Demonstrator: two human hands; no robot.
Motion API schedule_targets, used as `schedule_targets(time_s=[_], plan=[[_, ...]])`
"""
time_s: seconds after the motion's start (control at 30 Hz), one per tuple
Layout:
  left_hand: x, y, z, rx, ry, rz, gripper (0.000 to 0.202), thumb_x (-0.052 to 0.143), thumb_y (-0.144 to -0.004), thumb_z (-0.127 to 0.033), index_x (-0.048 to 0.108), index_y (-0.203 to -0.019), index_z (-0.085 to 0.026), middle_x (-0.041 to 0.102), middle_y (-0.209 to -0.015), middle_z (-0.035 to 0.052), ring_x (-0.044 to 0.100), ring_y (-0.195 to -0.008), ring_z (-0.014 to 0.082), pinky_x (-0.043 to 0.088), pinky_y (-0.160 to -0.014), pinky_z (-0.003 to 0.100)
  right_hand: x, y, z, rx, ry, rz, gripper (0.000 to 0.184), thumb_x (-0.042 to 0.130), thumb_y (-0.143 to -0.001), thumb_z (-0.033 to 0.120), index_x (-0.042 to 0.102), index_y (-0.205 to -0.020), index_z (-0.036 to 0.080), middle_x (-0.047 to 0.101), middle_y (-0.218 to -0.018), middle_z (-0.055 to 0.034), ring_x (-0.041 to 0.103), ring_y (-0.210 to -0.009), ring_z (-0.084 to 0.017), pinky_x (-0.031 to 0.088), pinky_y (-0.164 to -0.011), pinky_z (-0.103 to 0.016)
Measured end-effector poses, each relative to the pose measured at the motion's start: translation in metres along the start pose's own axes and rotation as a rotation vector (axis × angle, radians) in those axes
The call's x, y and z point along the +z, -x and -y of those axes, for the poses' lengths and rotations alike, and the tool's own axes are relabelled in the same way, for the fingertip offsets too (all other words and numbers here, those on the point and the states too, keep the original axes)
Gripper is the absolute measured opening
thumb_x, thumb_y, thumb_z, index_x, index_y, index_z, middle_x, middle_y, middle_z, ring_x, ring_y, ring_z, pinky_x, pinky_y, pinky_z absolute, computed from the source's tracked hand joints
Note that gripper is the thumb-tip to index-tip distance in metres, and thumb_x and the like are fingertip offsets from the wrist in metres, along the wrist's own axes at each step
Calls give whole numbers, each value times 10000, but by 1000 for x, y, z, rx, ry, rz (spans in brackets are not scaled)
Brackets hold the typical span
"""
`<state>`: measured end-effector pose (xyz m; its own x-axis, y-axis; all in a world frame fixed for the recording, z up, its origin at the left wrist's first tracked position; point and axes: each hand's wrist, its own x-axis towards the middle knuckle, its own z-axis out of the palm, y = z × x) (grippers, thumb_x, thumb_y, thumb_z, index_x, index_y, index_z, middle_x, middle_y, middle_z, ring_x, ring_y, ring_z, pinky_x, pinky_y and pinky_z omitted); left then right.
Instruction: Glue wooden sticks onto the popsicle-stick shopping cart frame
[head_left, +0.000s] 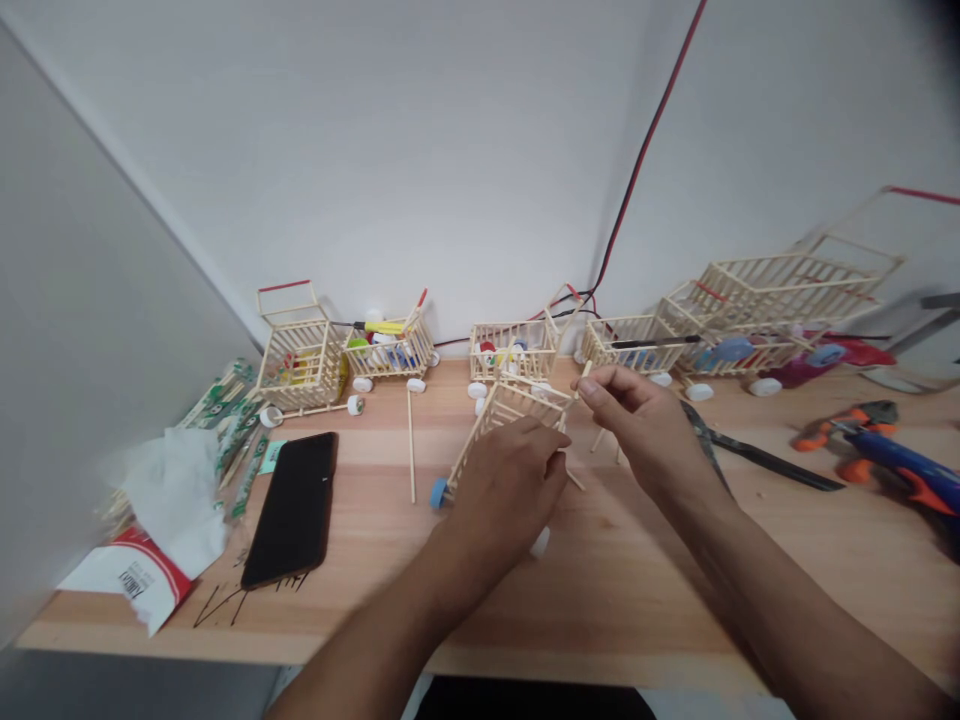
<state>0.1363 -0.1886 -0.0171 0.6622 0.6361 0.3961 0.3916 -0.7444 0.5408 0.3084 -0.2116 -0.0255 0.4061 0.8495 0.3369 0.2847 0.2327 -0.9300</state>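
While left hand (510,478) holds the cart (501,408), stick (585,370) sits between right fingertips (591,390)

Centre frame, on the table (675,600): stick cart (502,405) — left hand (506,490) over its near side, right hand (637,415) at its upper right corner. Left of it a loose stick (411,445), further left a phone (294,505). Behind, along the wall, a row of carts (517,350). Far right — glue gun (900,465).

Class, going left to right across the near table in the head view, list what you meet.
White tissue → black phone → loose long stick → left hand, holding the stick cart → right hand, pinching a short stick → long black tool → blue glue gun.
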Motion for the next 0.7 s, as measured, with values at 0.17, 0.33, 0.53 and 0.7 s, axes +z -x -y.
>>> schedule_targets(time_s=[0.17,0.33,0.53,0.7], plan=[[1,0,1,6,-5,-6,231,551,-880,-107,729,-1014,-167,744,-971,53,686,-890,201,541,-827,352,1,0,0,1,9,-1,269,686,-803,464,614,-753,210,521,-694,20,440,-638,-125,366,-597,-264],[0,0,1,8,-17,-7,225,545,-882,-108,730,-996,-166,743,-954,53,681,-884,198,538,-825,341,2,1,3,5,13,6,296,666,-801,493,593,-734,215,478,-654,28,406,-606,-124,338,-571,-266],[1,0,0,2,-20,4,230,543,-880,-106,729,-1006,-162,743,-957,54,680,-894,205,535,-835,348,2,0,3,5,17,-13,294,677,-788,483,598,-721,208,491,-652,27,414,-601,-122,343,-575,-271],[3,-1,1,10,-35,-1,243,533,-877,-102,728,-1006,-169,742,-958,51,679,-906,204,533,-849,346,2,-1,2,22,5,0,286,696,-775,472,601,-727,207,494,-665,28,410,-610,-119,337,-571,-265]])
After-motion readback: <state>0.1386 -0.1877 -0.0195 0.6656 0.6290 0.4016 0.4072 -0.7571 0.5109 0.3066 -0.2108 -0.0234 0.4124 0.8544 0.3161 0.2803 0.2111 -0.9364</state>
